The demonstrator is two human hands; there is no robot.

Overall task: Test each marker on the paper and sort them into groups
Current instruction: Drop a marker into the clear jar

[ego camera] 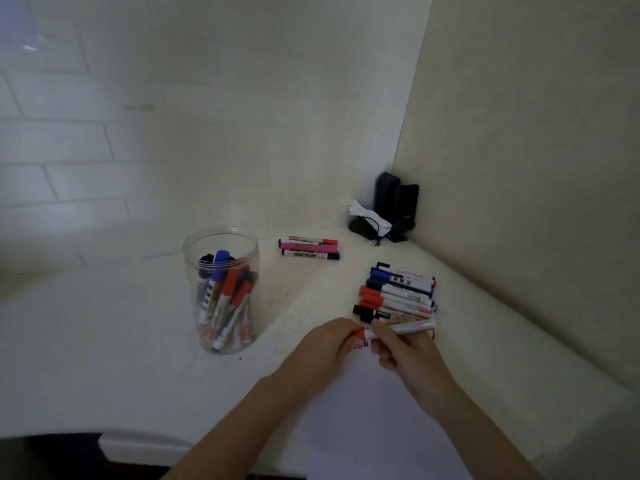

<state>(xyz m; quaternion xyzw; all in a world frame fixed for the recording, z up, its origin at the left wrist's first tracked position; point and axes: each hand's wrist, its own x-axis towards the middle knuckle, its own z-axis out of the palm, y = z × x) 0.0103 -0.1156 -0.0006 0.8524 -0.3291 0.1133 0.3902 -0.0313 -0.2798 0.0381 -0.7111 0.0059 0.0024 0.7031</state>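
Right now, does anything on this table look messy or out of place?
Nothing stands out. The two marker groups lie in tidy rows, the jar stands upright, and both hands hold a red-capped marker above the paper.

A red-capped white marker [398, 329] lies level above the white paper [374, 417], near a marker row [398, 294].

The red cap [360, 335] of the held marker [403, 328] was mostly hidden inside the left hand [325, 344], so whether it was on or off the barrel could not be told. The right hand [403, 351] covered part of the barrel. The sheet of paper [374, 420] ran off the bottom edge, and both forearms were cut there too. Print on the row of markers [398, 296] near the counter's right edge was too small to read. Markers in the clear jar [221, 289] overlapped, hiding their number. Dark objects [394, 206] in the counter's far corner were too dim to identify.
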